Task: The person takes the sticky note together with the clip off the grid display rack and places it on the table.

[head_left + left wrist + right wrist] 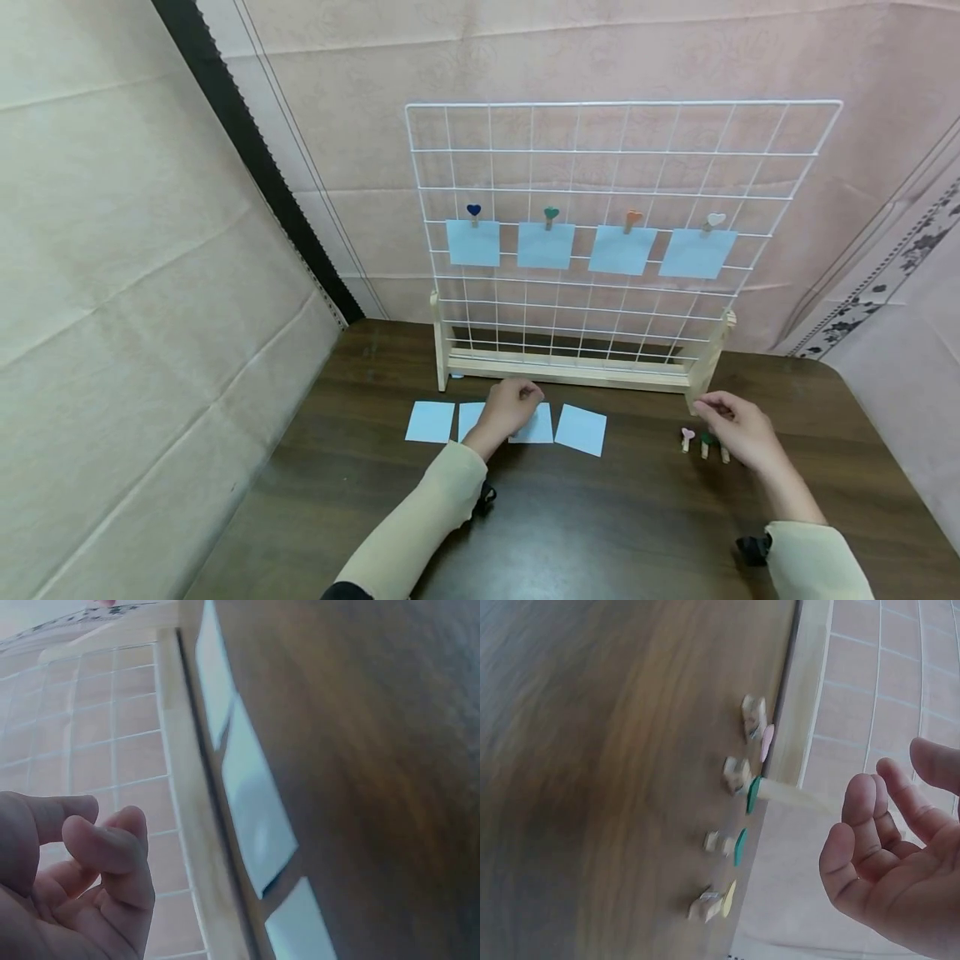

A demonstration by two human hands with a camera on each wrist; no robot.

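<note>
Notes, pale blue and square, lie in a row of four on the tabletop, as my head feed shows, just in front of the wooden stand. The left hand is over the middle of that row and covers parts of the second and third; its fingers are loosely curled, and I cannot tell from up here whether the tips touch. Well over to the right, the right hand is beside the clips, fingers bent. I count three of those from this angle: a pink one, a green one and one partly behind the hand. On the white grid I see four hung notes side by side, each under a heart clip: blue, green, orange and white. Cloth hangs behind.

My left wrist feed gives the left hand up close, fingers curled in and thumb near the forefinger, pinching nothing I can make out. Three notes slant past the stand's bar, flat and apart from the fingers.

On my right wrist feed, four clips stretch in a line, hearts pink, green, green and yellow. The right hand is apart from them, fingers loosely bent, a gap between thumb and forefinger.
</note>
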